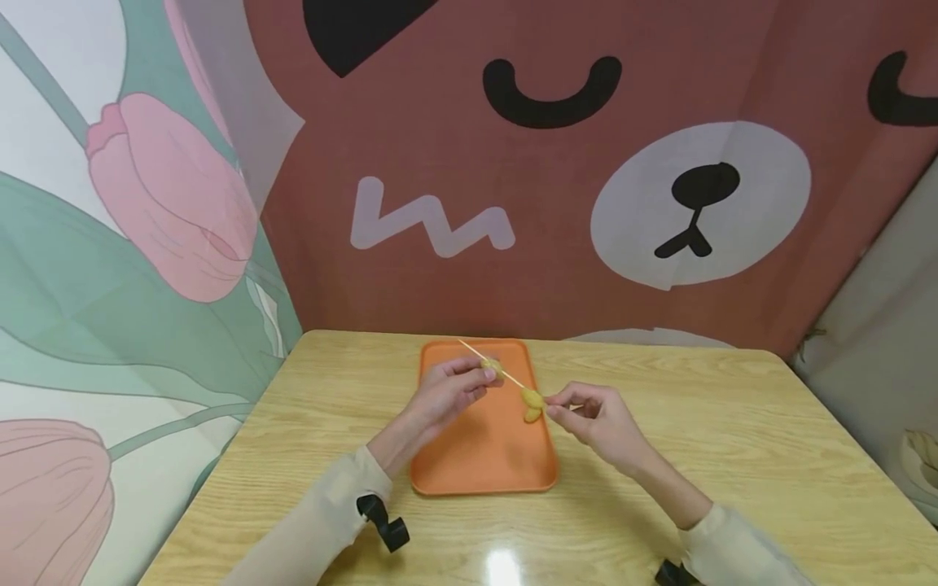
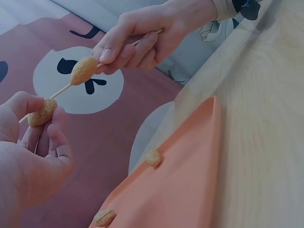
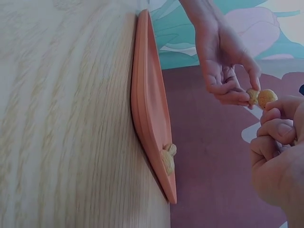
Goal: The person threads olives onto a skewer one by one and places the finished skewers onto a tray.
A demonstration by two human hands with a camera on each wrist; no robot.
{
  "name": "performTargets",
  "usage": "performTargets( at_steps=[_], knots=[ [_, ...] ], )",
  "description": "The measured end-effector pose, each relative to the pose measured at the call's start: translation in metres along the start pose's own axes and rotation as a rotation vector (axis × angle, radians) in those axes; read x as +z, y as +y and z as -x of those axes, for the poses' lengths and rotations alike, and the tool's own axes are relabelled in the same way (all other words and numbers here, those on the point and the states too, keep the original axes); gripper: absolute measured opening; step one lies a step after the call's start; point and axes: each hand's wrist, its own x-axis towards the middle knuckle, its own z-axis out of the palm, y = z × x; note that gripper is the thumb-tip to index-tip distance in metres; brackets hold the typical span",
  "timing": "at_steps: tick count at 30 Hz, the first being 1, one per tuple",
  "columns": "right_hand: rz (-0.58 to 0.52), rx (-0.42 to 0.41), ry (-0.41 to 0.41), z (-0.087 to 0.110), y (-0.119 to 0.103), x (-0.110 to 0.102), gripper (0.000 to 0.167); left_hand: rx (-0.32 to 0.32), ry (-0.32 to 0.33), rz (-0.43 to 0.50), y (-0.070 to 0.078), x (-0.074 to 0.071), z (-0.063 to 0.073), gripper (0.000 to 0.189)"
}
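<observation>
At lower centre, above the orange tray (image 1: pixel 484 465), the left hand's (image 1: pixel 445 394) grip pinches a peanut-like piece (image 2: pixel 42 114) at the wooden skewer (image 2: pixel 61 90); the right hand (image 1: pixel 602 425) grasps the skewer beside another piece (image 2: pixel 83 71), probably keeping it steady.

This is an indoor nook, its look homely or nursery-like; whether it belongs to a home, a school or a studio cannot be told. 1 light wood-grain table (image 1: pixel 718 415) with rounded corners stands against a huge cartoon bear (image 1: pixel 432 122), a reddish-brown face with 2 closed eyes. On the left side hangs a print of 2 pink tulips (image 1: pixel 176 195) among green leaves (image 1: pixel 66 293). Creases show in the bear's backing, like cloth. Pale fabric (image 1: pixel 879 301) borders the right side.
</observation>
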Motion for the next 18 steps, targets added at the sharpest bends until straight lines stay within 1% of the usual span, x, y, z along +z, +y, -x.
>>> performTargets(
  at_steps=[6, 10, 13, 16, 18],
  knots=[
    [-0.037, -0.028, 0.01, -0.004, 0.001, 0.005, 0.008, -0.01, 0.002, -0.014, -0.005, 0.005, 0.001, 0.021],
    [-0.048, -0.019, 0.019, -0.004, 0.003, 0.007, 0.007, -0.021, -0.009, -0.036, -0.007, 0.01, 0.004, 0.026],
    [-0.047, -0.007, 0.021, -0.004, 0.004, 0.008, 0.008, -0.027, -0.02, -0.044, -0.008, 0.011, 0.006, 0.023],
    [-0.041, -0.009, 0.016, -0.003, 0.005, 0.007, 0.008, -0.035, -0.035, -0.04, -0.01, 0.012, 0.007, 0.016],
    [-0.032, -0.008, 0.013, -0.001, 0.004, 0.005, 0.009, -0.037, -0.048, -0.05, -0.009, 0.014, 0.007, 0.016]
  ],
)
